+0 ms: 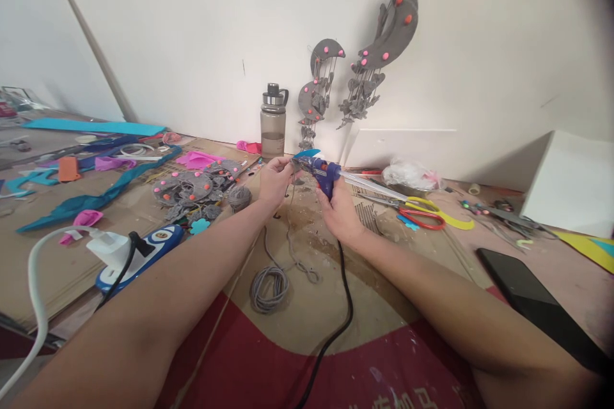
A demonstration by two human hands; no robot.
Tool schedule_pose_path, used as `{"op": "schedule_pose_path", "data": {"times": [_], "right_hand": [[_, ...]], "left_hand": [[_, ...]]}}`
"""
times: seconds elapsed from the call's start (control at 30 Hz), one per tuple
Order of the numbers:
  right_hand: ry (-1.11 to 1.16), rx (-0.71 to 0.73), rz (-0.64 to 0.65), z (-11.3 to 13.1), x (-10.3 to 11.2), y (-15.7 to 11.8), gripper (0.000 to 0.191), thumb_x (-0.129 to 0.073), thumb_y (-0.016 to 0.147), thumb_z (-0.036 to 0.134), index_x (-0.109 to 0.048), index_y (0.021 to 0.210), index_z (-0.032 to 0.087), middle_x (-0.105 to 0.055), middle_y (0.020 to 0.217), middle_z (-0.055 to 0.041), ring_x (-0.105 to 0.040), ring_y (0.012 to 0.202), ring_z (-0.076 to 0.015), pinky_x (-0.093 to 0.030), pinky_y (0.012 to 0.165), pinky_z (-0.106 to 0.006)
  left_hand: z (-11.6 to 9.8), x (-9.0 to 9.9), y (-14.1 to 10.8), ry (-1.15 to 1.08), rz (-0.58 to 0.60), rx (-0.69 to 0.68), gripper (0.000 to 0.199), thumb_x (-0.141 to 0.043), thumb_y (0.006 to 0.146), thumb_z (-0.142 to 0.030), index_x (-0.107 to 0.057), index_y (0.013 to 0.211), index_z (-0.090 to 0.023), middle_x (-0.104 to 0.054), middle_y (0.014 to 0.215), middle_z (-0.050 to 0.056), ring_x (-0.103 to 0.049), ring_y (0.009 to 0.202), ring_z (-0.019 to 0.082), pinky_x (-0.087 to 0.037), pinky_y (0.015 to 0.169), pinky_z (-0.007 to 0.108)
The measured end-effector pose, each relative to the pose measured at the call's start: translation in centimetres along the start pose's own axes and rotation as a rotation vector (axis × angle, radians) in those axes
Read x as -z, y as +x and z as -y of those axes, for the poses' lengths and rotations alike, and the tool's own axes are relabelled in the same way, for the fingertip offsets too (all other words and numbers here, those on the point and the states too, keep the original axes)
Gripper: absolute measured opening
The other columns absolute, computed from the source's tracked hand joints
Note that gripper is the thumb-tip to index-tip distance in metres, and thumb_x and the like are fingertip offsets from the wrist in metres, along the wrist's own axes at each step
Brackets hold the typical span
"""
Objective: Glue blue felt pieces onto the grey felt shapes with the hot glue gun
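My right hand [343, 212] is wrapped round the handle of a blue glue gun [327, 172], whose nozzle points left. A clear glue stick [369, 185] sticks out of its back. Close to the nozzle, my left hand [275, 182] pinches grey yarn [293, 188], which hangs down to the cardboard. Just above the nozzle is a blue piece [307, 153]; whether my fingers touch it is unclear. A coil of grey cord [269, 289] lies below, between my forearms.
Left are grey felt pieces [192, 188], a yarn ball [239, 197] and a power strip [165, 241]. A bottle [273, 124] stands behind. Scissors [422, 218] and a phone [518, 281] lie right. Grey moon-shaped ornaments [396, 35] hang at the wall. A black cable [348, 294] runs forward.
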State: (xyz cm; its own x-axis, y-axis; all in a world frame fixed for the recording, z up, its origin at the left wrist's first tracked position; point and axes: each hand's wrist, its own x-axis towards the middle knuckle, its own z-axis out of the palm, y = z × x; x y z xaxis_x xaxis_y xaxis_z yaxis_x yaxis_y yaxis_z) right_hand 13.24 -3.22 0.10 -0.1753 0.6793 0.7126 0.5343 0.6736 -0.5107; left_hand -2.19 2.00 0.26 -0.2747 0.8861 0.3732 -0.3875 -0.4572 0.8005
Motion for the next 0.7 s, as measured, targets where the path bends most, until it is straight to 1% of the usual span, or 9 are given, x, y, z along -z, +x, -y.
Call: {"op": "schedule_pose_path", "data": {"times": [0.23,0.4,0.53,0.6,0.7], "right_hand": [[-0.011,-0.039,-0.012,-0.11,0.03,0.04,0.041,-0.046,0.088,0.029,-0.045,0.126,0.014,-0.056,0.123,-0.0194,-0.053,0.115,-0.0306,-0.040,0.104,-0.054],[-0.006,-0.028,0.003,0.09,0.04,-0.01,0.042,-0.044,0.089,0.030,-0.044,0.127,0.012,-0.056,0.123,-0.0200,-0.047,0.126,-0.0310,-0.035,0.109,-0.053],[0.001,-0.009,0.003,0.15,0.04,-0.04,0.045,-0.044,0.089,0.030,-0.042,0.131,0.012,-0.051,0.132,-0.0204,-0.042,0.132,-0.0302,-0.029,0.114,-0.054],[-0.002,-0.014,-0.003,0.08,0.04,-0.02,0.046,-0.045,0.089,0.029,-0.041,0.132,0.012,-0.050,0.133,-0.0204,-0.043,0.131,-0.0301,-0.030,0.113,-0.054],[-0.004,-0.051,-0.006,-0.04,0.05,0.01,0.046,-0.046,0.088,0.028,-0.042,0.131,0.012,-0.053,0.129,-0.0205,-0.049,0.124,-0.0300,-0.036,0.109,-0.053]], "left_hand": [[-0.06,-0.08,-0.02,-0.012,-0.008,-0.001,0.017,-0.072,0.068,-0.027,-0.064,0.078,-0.016,-0.068,0.082,0.002,-0.065,0.076,0.013,-0.057,0.081,0.035],[0.04,-0.06,-0.03,0.002,-0.003,-0.005,0.019,-0.073,0.069,-0.028,-0.064,0.079,-0.016,-0.068,0.083,0.003,-0.065,0.078,0.014,-0.057,0.082,0.037],[0.11,-0.05,-0.01,0.010,-0.003,0.004,0.018,-0.072,0.070,-0.029,-0.063,0.079,-0.016,-0.068,0.085,0.003,-0.066,0.083,0.015,-0.056,0.084,0.038],[0.07,-0.07,-0.01,0.007,-0.009,0.003,0.017,-0.072,0.070,-0.028,-0.064,0.079,-0.016,-0.068,0.085,0.003,-0.066,0.083,0.015,-0.056,0.084,0.038],[-0.07,-0.13,-0.04,-0.004,-0.012,-0.001,0.016,-0.071,0.069,-0.026,-0.063,0.079,-0.016,-0.068,0.084,0.003,-0.066,0.082,0.015,-0.056,0.083,0.037]]}}
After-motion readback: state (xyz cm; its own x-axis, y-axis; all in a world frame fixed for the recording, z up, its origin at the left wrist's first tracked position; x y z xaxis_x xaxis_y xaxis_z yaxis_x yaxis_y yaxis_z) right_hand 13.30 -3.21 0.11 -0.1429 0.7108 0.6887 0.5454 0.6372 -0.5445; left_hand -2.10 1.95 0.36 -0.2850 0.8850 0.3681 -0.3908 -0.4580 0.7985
